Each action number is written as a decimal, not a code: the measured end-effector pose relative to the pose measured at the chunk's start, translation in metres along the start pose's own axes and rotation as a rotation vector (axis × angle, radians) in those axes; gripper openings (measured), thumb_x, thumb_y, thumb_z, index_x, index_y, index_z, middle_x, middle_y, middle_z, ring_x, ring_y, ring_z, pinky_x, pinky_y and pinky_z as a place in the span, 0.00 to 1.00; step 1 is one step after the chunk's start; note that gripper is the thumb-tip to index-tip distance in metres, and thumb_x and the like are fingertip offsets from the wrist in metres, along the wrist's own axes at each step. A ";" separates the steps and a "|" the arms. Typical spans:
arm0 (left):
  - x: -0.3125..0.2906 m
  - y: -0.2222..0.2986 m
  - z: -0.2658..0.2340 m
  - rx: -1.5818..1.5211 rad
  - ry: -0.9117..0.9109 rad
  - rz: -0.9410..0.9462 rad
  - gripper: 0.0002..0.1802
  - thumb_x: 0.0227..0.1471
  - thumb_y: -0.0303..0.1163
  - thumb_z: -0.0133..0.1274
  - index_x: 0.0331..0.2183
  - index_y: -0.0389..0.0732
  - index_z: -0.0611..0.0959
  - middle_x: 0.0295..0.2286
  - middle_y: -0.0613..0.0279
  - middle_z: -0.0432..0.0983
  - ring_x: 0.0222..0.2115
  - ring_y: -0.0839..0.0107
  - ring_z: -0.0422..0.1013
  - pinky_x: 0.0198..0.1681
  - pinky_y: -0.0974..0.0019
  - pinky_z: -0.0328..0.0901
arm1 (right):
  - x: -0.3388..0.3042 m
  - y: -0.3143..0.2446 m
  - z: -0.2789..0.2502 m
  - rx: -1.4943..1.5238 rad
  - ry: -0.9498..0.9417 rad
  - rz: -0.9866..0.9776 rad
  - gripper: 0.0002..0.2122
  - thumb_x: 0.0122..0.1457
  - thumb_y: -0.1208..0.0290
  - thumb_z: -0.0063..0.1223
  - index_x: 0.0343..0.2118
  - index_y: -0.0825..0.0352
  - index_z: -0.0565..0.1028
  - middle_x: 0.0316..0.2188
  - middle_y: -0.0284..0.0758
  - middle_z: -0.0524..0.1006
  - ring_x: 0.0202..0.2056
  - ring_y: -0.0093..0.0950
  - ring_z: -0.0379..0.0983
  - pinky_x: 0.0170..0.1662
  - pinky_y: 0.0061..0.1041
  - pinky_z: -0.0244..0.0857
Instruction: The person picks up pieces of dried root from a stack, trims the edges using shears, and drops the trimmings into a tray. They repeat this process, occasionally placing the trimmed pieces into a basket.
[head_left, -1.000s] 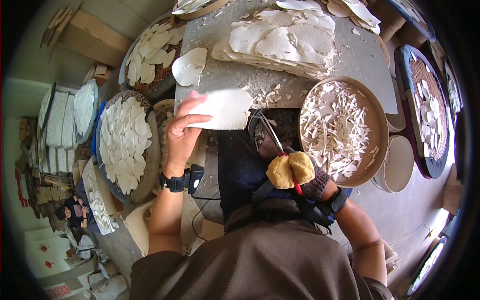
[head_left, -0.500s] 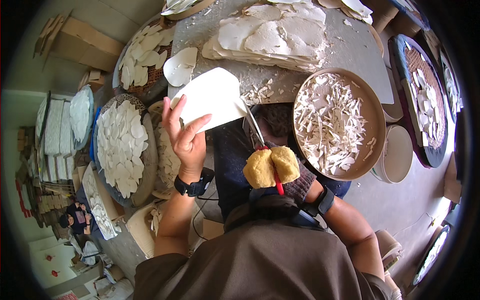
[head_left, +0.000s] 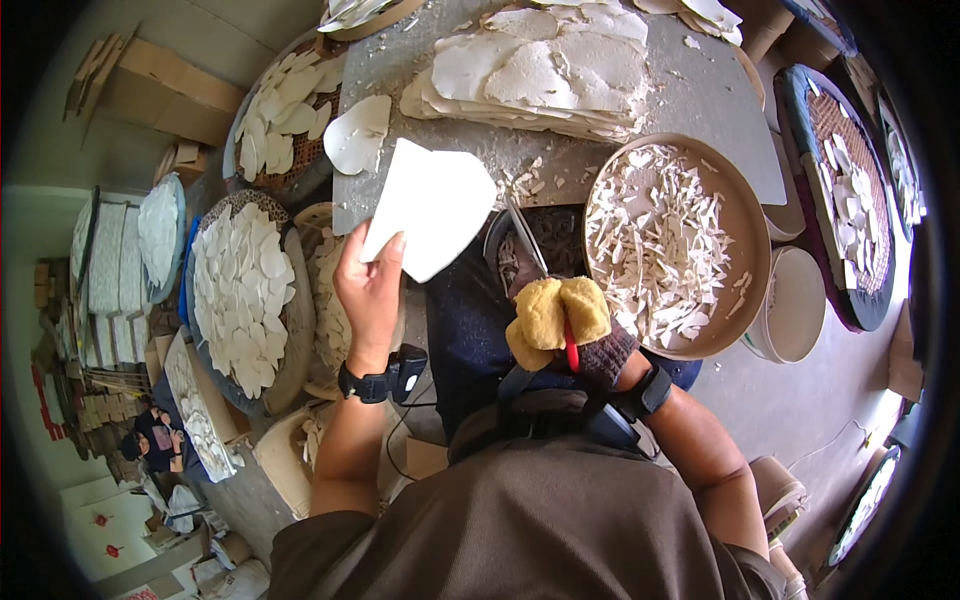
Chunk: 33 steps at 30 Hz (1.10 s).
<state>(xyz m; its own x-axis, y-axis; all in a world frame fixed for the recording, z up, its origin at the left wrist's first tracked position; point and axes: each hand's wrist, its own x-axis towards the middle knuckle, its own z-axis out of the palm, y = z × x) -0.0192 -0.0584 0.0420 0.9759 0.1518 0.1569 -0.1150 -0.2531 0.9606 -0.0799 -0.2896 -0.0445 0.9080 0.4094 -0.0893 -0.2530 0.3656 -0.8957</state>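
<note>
In the head view, the white sheet [head_left: 430,210] stands out ahead of the left hand [head_left: 372,285], tilted up; its near left corner is pinched between thumb and fingers, and the rest fans out forward and to the right. The right hand [head_left: 606,358], in a dark knitted glove, has hold of scissors [head_left: 527,240] with red handles; yellow padding [head_left: 560,315] hides most of its fingers, so how far they curl cannot be told. The blades point forward, slightly parted, just right of the sheet.

Beyond, a grey table [head_left: 745,160] strewn with crumbs bears a tall stack of white sheets [head_left: 540,75] and one loose piece [head_left: 357,135]. A round tray [head_left: 752,240] of white scraps lies near the right hand, a pale bucket [head_left: 797,310] beside it. Leftward stand a piece-laden round basket [head_left: 252,197], cardboard [head_left: 175,85] and, farther off, another person [head_left: 157,440].
</note>
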 end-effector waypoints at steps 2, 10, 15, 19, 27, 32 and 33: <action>0.005 -0.002 0.002 -0.208 -0.049 -0.062 0.19 0.49 0.27 0.49 0.43 0.31 0.68 0.36 0.61 0.71 0.37 0.78 0.66 0.42 0.75 0.61 | 0.002 0.002 -0.009 -0.167 -0.111 -0.030 0.12 0.56 0.72 0.44 0.43 0.68 0.66 0.40 0.37 0.70 0.42 0.25 0.67 0.47 0.23 0.60; 0.009 -0.004 -0.011 -0.371 -0.352 -0.351 0.18 0.48 0.26 0.48 0.43 0.33 0.68 0.36 0.61 0.71 0.36 0.78 0.66 0.41 0.74 0.61 | 0.005 -0.008 0.002 -0.283 -0.129 -0.149 0.11 0.54 0.78 0.40 0.41 0.67 0.67 0.37 0.38 0.71 0.40 0.34 0.67 0.42 0.27 0.62; 0.014 -0.001 -0.018 -0.306 -0.557 -0.404 0.18 0.46 0.26 0.48 0.42 0.35 0.69 0.35 0.62 0.71 0.37 0.77 0.67 0.42 0.74 0.61 | -0.003 -0.013 -0.004 0.236 -0.161 0.121 0.09 0.53 0.76 0.45 0.38 0.70 0.68 0.34 0.38 0.73 0.35 0.30 0.70 0.39 0.25 0.64; 0.015 0.004 -0.021 -0.352 -0.617 -0.481 0.21 0.46 0.26 0.48 0.45 0.37 0.68 0.36 0.62 0.71 0.37 0.77 0.67 0.42 0.74 0.61 | -0.014 -0.029 -0.004 0.144 -0.168 0.206 0.16 0.55 0.64 0.48 0.40 0.71 0.67 0.37 0.36 0.72 0.39 0.24 0.69 0.44 0.24 0.63; 0.113 -0.017 -0.101 -0.481 0.249 0.061 0.21 0.51 0.33 0.45 0.47 0.37 0.65 0.40 0.55 0.69 0.38 0.68 0.68 0.38 0.68 0.64 | -0.028 0.001 -0.012 0.683 -0.185 0.231 0.11 0.53 0.74 0.45 0.39 0.71 0.69 0.37 0.38 0.73 0.38 0.28 0.71 0.41 0.26 0.64; 0.090 0.035 0.053 -0.111 -0.433 -0.062 0.17 0.52 0.36 0.46 0.41 0.35 0.73 0.31 0.55 0.75 0.27 0.74 0.72 0.30 0.74 0.65 | -0.030 -0.059 0.010 0.107 -0.242 0.086 0.08 0.53 0.72 0.46 0.35 0.68 0.69 0.33 0.32 0.72 0.35 0.19 0.67 0.40 0.20 0.62; 0.086 0.033 0.079 -0.116 -0.577 -0.090 0.15 0.51 0.34 0.47 0.38 0.35 0.75 0.30 0.56 0.75 0.26 0.75 0.72 0.28 0.76 0.65 | -0.030 -0.061 0.013 0.108 -0.240 0.078 0.08 0.53 0.72 0.46 0.35 0.68 0.69 0.33 0.32 0.72 0.35 0.19 0.67 0.40 0.20 0.62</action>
<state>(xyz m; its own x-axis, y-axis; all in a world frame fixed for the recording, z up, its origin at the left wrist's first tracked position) 0.0759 -0.1289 0.0694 0.9220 -0.3845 -0.0459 -0.0145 -0.1529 0.9881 -0.0963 -0.3131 0.0189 0.7825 0.6214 -0.0394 -0.3650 0.4065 -0.8376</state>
